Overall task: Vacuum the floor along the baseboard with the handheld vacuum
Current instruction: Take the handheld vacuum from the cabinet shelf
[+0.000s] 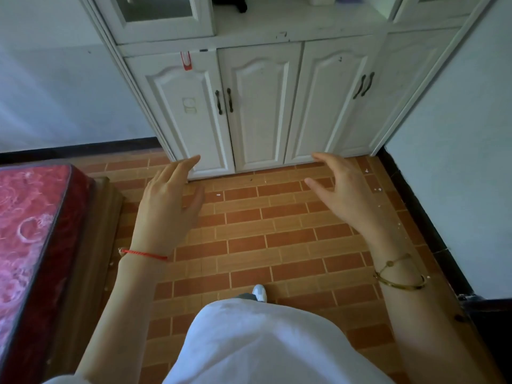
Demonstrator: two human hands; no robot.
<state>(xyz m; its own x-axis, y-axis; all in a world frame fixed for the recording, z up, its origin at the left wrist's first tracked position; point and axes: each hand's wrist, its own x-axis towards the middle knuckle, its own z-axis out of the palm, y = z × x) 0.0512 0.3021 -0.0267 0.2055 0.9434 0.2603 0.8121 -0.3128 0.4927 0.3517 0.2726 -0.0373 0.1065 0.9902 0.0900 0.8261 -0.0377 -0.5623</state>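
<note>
My left hand and my right hand are both held out in front of me over the brick-patterned floor, fingers apart, holding nothing. A black baseboard runs along the right wall, and another stretch of black baseboard lines the left wall. Small white crumbs lie scattered on the floor near the right baseboard. No handheld vacuum is in view.
A white cabinet with dark door handles stands straight ahead against the wall. A red patterned mattress on a wooden frame fills the left side. My white shoe shows below my white shirt.
</note>
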